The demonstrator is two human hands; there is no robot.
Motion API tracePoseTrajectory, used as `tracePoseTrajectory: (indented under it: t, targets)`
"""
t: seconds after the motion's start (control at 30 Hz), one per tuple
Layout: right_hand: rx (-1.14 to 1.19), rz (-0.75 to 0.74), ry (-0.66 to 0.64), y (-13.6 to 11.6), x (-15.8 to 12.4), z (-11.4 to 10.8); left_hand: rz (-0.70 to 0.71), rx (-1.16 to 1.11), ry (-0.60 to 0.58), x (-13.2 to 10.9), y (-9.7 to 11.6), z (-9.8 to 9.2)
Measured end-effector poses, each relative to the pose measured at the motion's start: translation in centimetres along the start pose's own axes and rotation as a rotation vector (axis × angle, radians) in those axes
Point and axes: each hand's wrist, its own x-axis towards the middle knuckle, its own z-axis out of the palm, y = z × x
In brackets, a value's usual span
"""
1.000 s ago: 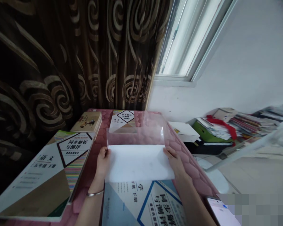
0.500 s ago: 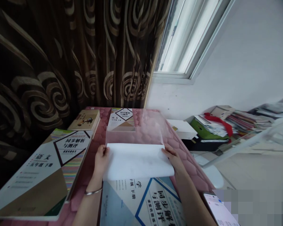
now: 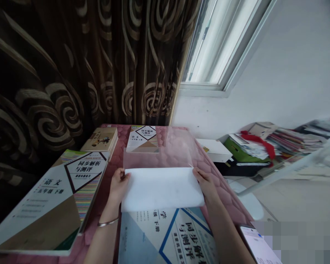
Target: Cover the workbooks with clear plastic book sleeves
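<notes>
My left hand and my right hand each pinch a top corner of a white sheet. Clear plastic film stretches away from its far edge, and a wrinkled part of it rises beyond my right hand. Beneath the sheet's near edge lies a blue-and-white workbook, its upper part covered. A silver bangle circles my left wrist.
On the pink quilted tabletop, a large workbook lies at left with a tan book stack behind it. Another workbook lies at the back. A phone is at front right. Papers and a white box are beyond.
My right hand has shifted slightly right along with the sheet's corner. Both hands keep their hold, and the view has moved a little.
</notes>
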Motion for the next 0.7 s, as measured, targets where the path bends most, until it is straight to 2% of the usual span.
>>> tracePoseTrajectory:
  t: [0.1, 0.37, 0.7]
  targets:
    - [0.076, 0.048, -0.025, -0.2, 0.1, 0.1, -0.018, -0.028, 0.021, 0.0, 0.0, 0.1]
    - [0.129, 0.07, 0.007, -1.1, -0.4, 0.6, -0.055, -0.052, 0.01, -0.3, 0.7, 0.2]
    - [0.091, 0.053, -0.044, -0.8, 0.1, -0.1, -0.091, -0.053, 0.045, -0.5, -0.3, -0.1]
